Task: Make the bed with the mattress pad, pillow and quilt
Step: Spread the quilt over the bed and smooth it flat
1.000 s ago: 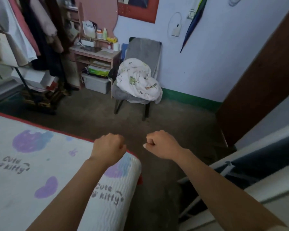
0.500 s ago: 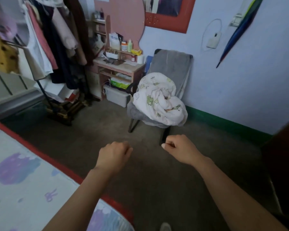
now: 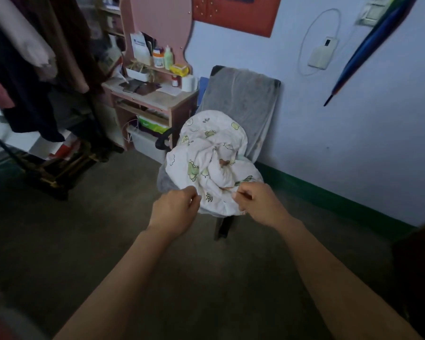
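The white quilt (image 3: pixel 211 163) with green pictures is sitting in a bunch on the gray chair (image 3: pixel 243 94) by the wall. The left hand (image 3: pixel 174 209) and right hand (image 3: pixel 258 202) are hovering just in front of it, fingers curling loosely, holding nothing.

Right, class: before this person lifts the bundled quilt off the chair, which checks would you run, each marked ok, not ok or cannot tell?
1. White frog-print quilt within reach on grey covered chair: ok.
2. Left hand at the quilt's near edge: ok.
3. Right hand at that edge: ok.
4. Either grip closed on fabric: cannot tell.
5. Quilt bundled, nothing trailing on the floor: ok.
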Motion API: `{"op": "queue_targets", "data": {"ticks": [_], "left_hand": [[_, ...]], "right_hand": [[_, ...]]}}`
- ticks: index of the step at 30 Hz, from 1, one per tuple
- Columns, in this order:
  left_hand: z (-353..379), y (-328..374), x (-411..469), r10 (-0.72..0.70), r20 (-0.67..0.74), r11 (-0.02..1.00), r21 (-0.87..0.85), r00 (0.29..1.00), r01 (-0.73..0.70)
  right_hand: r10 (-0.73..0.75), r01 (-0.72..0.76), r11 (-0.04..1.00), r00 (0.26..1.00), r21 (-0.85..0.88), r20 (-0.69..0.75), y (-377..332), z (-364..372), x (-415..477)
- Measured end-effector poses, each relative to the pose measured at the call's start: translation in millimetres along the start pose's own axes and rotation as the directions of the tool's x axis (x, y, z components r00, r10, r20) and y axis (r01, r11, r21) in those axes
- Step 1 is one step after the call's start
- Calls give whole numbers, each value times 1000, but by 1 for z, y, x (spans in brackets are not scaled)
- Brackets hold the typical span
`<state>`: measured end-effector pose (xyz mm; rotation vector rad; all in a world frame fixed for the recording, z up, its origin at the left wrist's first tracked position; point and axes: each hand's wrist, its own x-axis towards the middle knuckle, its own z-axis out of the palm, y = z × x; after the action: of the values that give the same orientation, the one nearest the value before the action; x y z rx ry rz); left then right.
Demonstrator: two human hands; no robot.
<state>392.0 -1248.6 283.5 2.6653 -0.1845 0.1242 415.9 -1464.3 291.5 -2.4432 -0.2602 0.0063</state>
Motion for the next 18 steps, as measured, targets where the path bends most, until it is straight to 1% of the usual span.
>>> {"op": "queue_targets", "data": {"ticks": [3, 7, 12, 15, 18], "left_hand": [[22, 0, 74, -8, -26, 1000, -7, 1000, 8], [38, -9, 176, -14, -62, 1000, 14, 998, 14], [54, -21, 292, -27, -64, 999, 19, 998, 28], [69, -31, 344, -63, -62, 998, -6, 996, 62], [98, -45, 390, -133, -39, 988, -90, 990, 129]], "right_hand": [[24, -24, 1000, 999, 8, 27, 33, -6, 67], [-1, 1, 1000, 1000, 24, -1, 68, -13, 163], [1, -1, 1000, 1000, 17, -13, 102, -21, 273], [17, -16, 998, 1000, 66, -14, 124, -19, 324], [73, -73, 986, 997, 150, 6, 153, -11, 374]]}}
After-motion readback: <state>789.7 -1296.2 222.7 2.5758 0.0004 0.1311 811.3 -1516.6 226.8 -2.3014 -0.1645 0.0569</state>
